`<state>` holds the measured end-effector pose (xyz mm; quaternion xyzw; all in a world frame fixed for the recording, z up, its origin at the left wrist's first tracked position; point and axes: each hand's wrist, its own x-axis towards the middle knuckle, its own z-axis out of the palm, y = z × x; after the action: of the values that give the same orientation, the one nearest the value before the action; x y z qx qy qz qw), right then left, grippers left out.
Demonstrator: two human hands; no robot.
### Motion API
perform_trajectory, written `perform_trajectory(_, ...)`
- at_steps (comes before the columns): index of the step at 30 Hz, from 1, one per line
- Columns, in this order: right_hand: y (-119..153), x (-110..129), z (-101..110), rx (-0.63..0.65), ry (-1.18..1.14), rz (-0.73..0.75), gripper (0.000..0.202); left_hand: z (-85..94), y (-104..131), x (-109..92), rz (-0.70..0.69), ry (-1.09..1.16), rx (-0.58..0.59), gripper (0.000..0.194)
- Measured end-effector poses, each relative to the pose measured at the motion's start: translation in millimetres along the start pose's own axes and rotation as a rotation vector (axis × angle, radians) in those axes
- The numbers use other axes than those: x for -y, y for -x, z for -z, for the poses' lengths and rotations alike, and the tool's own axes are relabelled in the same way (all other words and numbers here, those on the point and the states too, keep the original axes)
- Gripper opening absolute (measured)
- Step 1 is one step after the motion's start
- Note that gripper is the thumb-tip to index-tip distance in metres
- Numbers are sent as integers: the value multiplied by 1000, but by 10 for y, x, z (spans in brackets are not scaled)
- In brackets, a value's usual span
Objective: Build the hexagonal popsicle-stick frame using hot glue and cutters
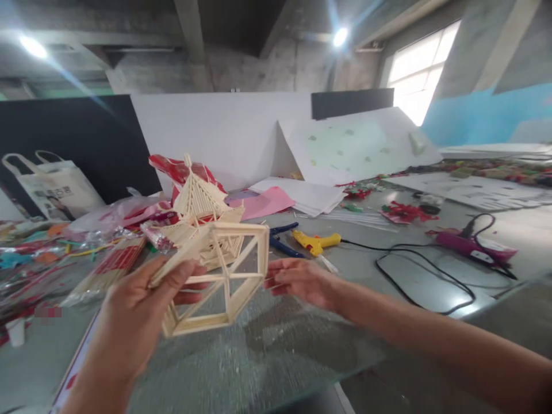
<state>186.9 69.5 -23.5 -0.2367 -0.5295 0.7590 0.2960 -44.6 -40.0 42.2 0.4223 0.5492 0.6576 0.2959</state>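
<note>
My left hand (144,307) is closed on a hexagonal wooden stick frame (228,280), thumb on the near side and fingers reaching behind. The frame has pale stick edges and crossing spokes, and is held tilted above the table. My right hand (302,280) is beside the frame's right edge, fingers stretched towards it and slightly bent; whether the fingertips touch it I cannot tell. Behind the frame stands a wooden stick pavilion model (198,198) with a pointed roof, its lower part partly hidden by the frame.
A yellow glue gun (317,241) lies beyond my right hand, next to blue-handled pliers (282,238). Its black cord (383,270) loops rightwards near a purple tool (468,247). Bundled sticks (107,264) and plastic bags lie left. Pink paper (269,202) and white sheets (310,195) lie behind.
</note>
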Motion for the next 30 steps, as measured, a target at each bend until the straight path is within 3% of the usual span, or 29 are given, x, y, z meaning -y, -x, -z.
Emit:
perform_trajectory(4, -97, -72, -254, 34, -161, 49, 25, -89, -144, 61, 74, 140, -47, 28)
perform_trajectory(13, -326, -129, -484, -123, -397, 33, 31, -23, -187, 259, 236, 307, -74, 16)
perform_trajectory(23, -310, -150, -512, -132, -387, 75, 32, 12, -166, 374, 233, 343, -44, 16)
perform_trajectory(30, -315, -157, -520, -111, -374, 94, 31, 40, -177, 433, 191, 350, -24, 31)
